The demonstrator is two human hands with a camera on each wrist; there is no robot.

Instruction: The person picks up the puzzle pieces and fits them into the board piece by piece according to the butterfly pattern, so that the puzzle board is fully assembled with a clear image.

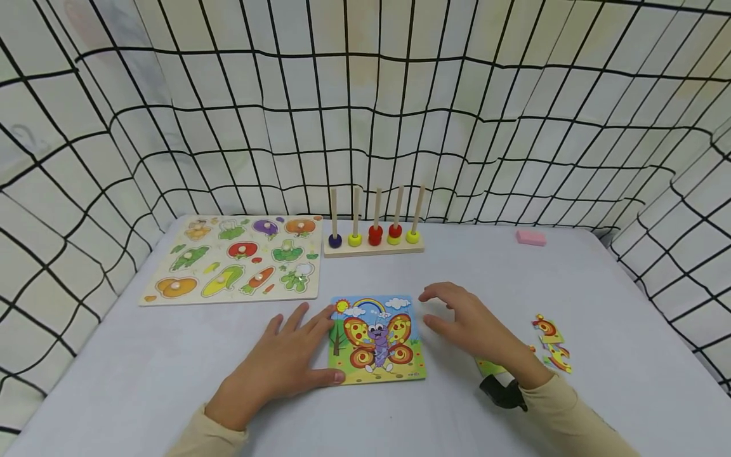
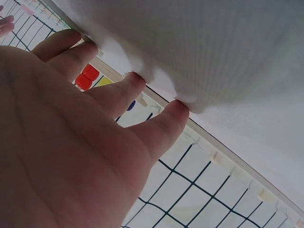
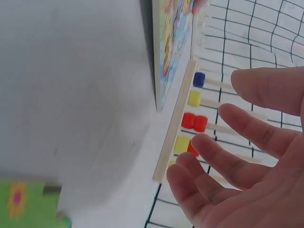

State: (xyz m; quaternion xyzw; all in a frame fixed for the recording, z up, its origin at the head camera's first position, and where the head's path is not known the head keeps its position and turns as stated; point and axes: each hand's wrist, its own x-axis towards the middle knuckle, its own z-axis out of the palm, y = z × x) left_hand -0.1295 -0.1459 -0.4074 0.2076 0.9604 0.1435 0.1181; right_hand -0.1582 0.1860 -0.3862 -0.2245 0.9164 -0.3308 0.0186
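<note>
A square butterfly puzzle board (image 1: 378, 343) lies flat in the middle of the white table. My left hand (image 1: 282, 362) is spread beside it, thumb and a fingertip touching the board's left edge. To the right of the board, my right hand (image 1: 471, 324) hovers with fingers loosely bent and nothing in them. In the right wrist view the fingers (image 3: 256, 133) are apart, and the board's edge (image 3: 159, 57) stands beyond them. Loose puzzle pieces (image 1: 553, 346) lie right of my right forearm; a green piece (image 1: 490, 368) is partly hidden under that wrist.
A vegetable peg puzzle (image 1: 242, 260) lies at the back left. Next to it stands a wooden bead stacker (image 1: 374, 249) with upright pegs. A pink block (image 1: 531, 237) sits at the back right. Black netting (image 1: 365, 114) surrounds the table's back and sides.
</note>
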